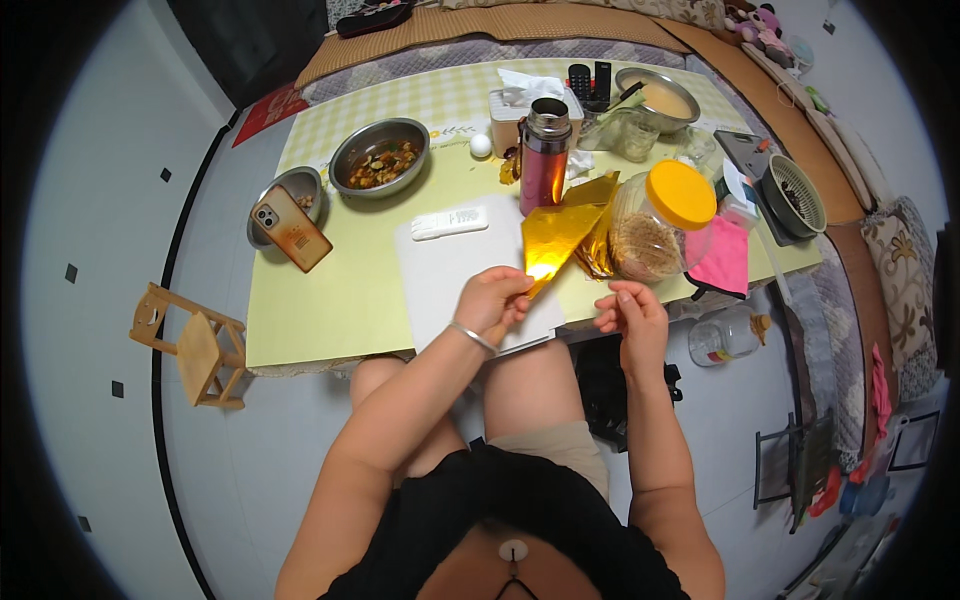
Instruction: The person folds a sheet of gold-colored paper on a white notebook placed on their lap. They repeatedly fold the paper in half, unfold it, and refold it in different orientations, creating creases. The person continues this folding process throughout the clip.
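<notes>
My left hand (494,302), with a bangle on its wrist, pinches the lower corner of a shiny gold foil sheet (552,236). The sheet stands up from the fingers, in front of a pink metal thermos (544,175). More gold foil (597,250) lies crumpled just right of it, against a clear plastic jar (645,240) with a yellow lid and brown contents. My right hand (635,312) hovers at the table's near edge below the jar, fingers loosely bent and apart, with nothing visible in it. Under my left hand lies a white board (430,275) bearing a white oblong device (449,223).
Left on the table are a metal bowl of food in liquid (380,160) and a phone (292,228) leaning on a smaller bowl (310,190). A white egg (481,146), a tissue box (505,115) and remotes (590,85) stand behind. A pink cloth (720,258) lies right.
</notes>
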Demonstrator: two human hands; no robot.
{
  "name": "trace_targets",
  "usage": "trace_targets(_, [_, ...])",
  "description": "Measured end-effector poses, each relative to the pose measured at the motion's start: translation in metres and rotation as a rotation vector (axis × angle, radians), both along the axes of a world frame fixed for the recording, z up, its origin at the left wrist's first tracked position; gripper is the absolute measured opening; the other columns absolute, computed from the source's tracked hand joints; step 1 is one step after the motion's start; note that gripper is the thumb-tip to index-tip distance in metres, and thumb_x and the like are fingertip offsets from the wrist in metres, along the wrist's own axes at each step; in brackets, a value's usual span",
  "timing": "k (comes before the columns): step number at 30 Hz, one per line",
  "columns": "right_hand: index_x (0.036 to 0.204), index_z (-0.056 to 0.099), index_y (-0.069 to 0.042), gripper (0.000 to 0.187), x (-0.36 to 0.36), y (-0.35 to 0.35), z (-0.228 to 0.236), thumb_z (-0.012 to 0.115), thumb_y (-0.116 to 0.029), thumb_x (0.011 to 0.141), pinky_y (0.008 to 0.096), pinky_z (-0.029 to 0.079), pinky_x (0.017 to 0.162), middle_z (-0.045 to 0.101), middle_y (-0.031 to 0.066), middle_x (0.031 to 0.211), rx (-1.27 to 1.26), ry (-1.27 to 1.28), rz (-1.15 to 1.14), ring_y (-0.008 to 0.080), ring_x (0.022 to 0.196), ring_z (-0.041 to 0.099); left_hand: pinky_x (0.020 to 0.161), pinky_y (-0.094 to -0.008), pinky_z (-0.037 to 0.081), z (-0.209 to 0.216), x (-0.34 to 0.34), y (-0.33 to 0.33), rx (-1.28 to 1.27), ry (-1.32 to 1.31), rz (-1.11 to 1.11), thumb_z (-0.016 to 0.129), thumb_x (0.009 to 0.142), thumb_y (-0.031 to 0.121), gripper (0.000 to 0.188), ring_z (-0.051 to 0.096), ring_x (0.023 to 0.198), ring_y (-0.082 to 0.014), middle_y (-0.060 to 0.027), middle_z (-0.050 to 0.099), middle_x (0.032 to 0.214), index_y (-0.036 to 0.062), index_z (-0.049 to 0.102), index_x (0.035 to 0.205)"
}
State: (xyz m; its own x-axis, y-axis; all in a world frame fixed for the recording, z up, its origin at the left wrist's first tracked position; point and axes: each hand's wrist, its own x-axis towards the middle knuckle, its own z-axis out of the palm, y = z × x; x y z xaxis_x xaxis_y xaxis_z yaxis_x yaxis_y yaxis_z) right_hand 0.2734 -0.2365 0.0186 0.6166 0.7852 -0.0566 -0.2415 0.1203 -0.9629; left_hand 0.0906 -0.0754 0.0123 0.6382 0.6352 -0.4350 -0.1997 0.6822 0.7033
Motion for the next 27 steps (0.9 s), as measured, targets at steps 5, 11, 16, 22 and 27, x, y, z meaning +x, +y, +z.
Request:
trace_targets(5, [0.114,0.065,0.001,0.019,0.001,-0.016,-0.017,0.054,-0.013,0.106,0.0217,0.052,0.061,0.072,0.011,0.089,-0.043,0.023,-0.036,0.0127,0.067,0.067,0.051,-0.0271,0.054,-0.008,0.064,-0.002,-0.061,0.016,0.052,0.07,0.092,0.001,0.011,0.064,0.061,-0.015,-0.0086,0.067,0.08,-0.003,0.063,0.1])
trace_targets(11, [0.114,0.066,0.001,0.018,-0.005,-0.015,-0.026,0.055,-0.01,0.105,0.0218,0.051,0.061,0.072,0.0099,0.088,-0.045,0.035,-0.023,0.0122,0.066,0.066,0.054,-0.0267,0.06,0.0,0.117,0.011,-0.058,0.086,0.126,0.067,0.095,0.002,0.01,0.071,0.067,-0.0177,-0.0131,0.069,0.081,-0.0058,0.064,0.099])
trace_targets(16, [0.115,0.065,0.001,0.017,-0.015,-0.006,-0.028,0.055,-0.008,0.105,0.0208,0.05,0.062,0.072,0.0088,0.089,-0.006,-0.021,0.044,0.0106,0.068,0.065,0.05,-0.0265,0.058,0.006,0.119,0.014,0.005,0.161,0.088,0.073,0.093,0.007,0.014,0.071,0.063,-0.0187,-0.0129,0.07,0.082,-0.0029,0.064,0.098])
trace_targets(22, [0.105,0.071,-0.003,0.012,-0.031,0.006,-0.027,0.066,-0.007,0.095,0.0298,0.054,0.072,0.073,0.0111,0.093,-0.026,-0.784,0.047,0.0205,0.078,0.07,0.052,-0.0244,0.049,0.017,0.016,0.006,0.825,0.416,-0.098,0.076,0.09,0.013,0.016,0.065,0.06,-0.0109,-0.0057,0.07,0.079,0.0009,0.066,0.089])
trace_targets(27, [0.106,0.071,-0.008,0.024,-0.039,0.027,-0.006,0.075,-0.013,0.084,0.0433,0.051,0.098,0.07,0.0099,0.119,0.123,-1.367,0.348,0.0301,0.114,0.064,0.082,-0.0434,0.052,0.011,-0.102,-0.011,1.727,0.599,-0.112,0.083,0.074,0.022,0.027,0.065,0.091,-0.0341,-0.0121,0.069,0.097,0.0054,0.071,0.092])
